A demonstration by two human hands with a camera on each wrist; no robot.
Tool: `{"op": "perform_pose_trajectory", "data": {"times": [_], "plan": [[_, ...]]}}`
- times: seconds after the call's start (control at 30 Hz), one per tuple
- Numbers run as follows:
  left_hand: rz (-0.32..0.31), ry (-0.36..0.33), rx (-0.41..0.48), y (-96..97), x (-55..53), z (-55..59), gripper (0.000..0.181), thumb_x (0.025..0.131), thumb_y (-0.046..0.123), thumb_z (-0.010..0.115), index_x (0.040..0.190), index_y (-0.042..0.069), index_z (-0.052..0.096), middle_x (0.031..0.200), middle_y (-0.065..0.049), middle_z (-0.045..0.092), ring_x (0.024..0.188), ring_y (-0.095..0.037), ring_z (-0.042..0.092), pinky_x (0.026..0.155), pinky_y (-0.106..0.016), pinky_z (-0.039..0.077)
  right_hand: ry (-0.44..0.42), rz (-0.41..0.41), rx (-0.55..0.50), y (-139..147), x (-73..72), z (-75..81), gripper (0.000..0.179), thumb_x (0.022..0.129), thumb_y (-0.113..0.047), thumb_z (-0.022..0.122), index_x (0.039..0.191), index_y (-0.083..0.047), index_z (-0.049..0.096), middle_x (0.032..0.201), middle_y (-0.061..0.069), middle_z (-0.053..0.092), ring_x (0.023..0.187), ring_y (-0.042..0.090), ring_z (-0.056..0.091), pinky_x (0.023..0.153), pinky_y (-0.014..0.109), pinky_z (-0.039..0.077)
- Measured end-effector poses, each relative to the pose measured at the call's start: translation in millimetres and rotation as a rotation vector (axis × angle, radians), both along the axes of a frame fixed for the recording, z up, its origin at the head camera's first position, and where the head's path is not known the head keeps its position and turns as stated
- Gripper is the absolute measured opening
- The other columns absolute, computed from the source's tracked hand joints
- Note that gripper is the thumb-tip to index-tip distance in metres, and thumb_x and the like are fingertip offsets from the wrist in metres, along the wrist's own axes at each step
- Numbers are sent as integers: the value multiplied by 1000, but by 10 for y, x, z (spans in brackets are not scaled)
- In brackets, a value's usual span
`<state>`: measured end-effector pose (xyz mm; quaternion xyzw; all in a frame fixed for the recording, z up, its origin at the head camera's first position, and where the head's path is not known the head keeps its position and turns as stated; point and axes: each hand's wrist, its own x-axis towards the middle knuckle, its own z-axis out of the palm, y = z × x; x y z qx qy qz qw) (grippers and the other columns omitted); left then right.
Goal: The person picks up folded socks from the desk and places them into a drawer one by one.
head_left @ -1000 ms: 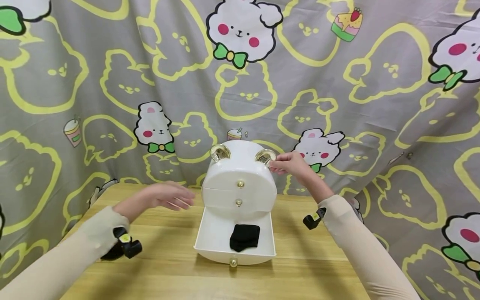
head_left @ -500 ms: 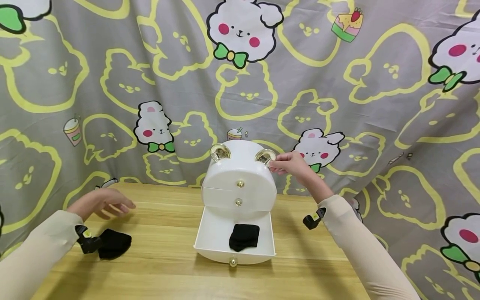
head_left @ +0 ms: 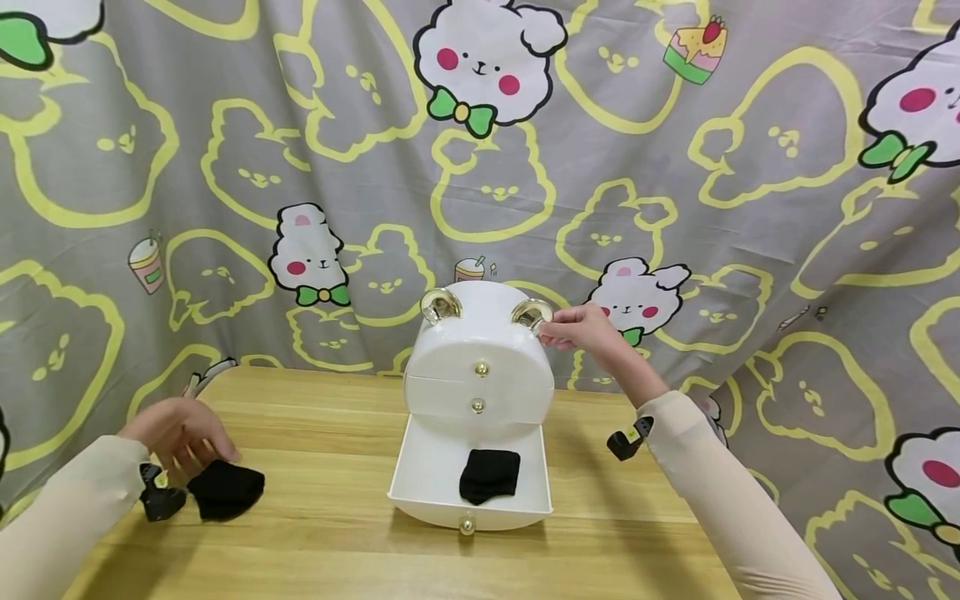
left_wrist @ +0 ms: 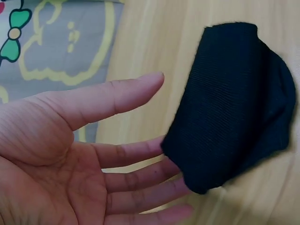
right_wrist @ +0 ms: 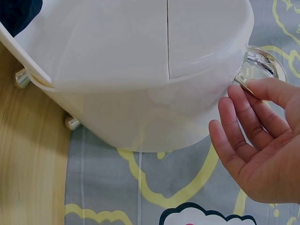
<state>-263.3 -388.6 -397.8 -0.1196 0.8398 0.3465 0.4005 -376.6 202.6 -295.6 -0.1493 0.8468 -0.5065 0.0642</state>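
A folded black sock (head_left: pixel 228 490) lies at the left of the wooden table. My left hand (head_left: pixel 187 437) is beside it, thumb and fingers spread apart; in the left wrist view, several fingers reach partly behind the sock's (left_wrist: pixel 225 103) edge. The white storage box (head_left: pixel 480 329) stands mid-table with its bottom drawer (head_left: pixel 427 471) pulled out. Another folded black sock (head_left: pixel 489 475) rests in that drawer. At the box's upper right, my right hand (head_left: pixel 581 329) pinches the gold ear (head_left: pixel 531 312) between thumb and fingertips, as the right wrist view also shows.
Two upper drawers with gold knobs (head_left: pixel 482 369) are closed. A second gold ear (head_left: pixel 441 306) tops the box's left side. Behind the table (head_left: pixel 322 550) hangs a grey patterned curtain (head_left: pixel 375 167). A small camera is strapped to each wrist.
My left hand has moved from beside the box leftward and down to the sock on the table, which has come into fuller view. The right hand keeps its pinch on the ear.
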Motion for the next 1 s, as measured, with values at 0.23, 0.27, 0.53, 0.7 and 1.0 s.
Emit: {"op": "perform_pose_trajectory", "data": {"times": [0.23,0.27,0.53,0.7,1.0], "plan": [[-25,46,5,65,5,-199,33,86,20,75,106,-5,70,102,-14,75,98,-27,70,95,-46,58,0,-1,4,10,-9,-3,32,96,-26,73,106,4,73,85,-1,75,92,24,72,93,46,60],[-40,36,7,80,1,-214,31,87,20,74,106,-5,71,102,-12,75,98,-26,71,96,-45,58,1,-1,5,11,-10,-4,32,96,-26,73,106,4,73,85,0,75,91,23,72,94,47,59],[-77,37,-55,180,-22,-233,19,88,22,75,90,4,72,88,-1,70,83,-15,62,83,-33,58,5,-2,6,3,4,-7,32,96,-26,73,104,5,73,84,0,76,82,15,70,96,51,58],[-77,77,-63,179,-11,-213,19,84,18,80,87,9,64,80,-2,53,74,-17,49,77,-36,55,7,0,6,2,11,-1,31,95,-26,74,103,4,73,84,-1,75,85,18,71,92,47,60],[-85,128,-80,224,15,-242,19,76,1,78,76,11,61,71,2,48,67,-13,46,67,-25,53,2,-1,5,11,-4,-4,31,95,-26,74,103,4,73,83,-2,75,84,19,70,87,41,61]]}}
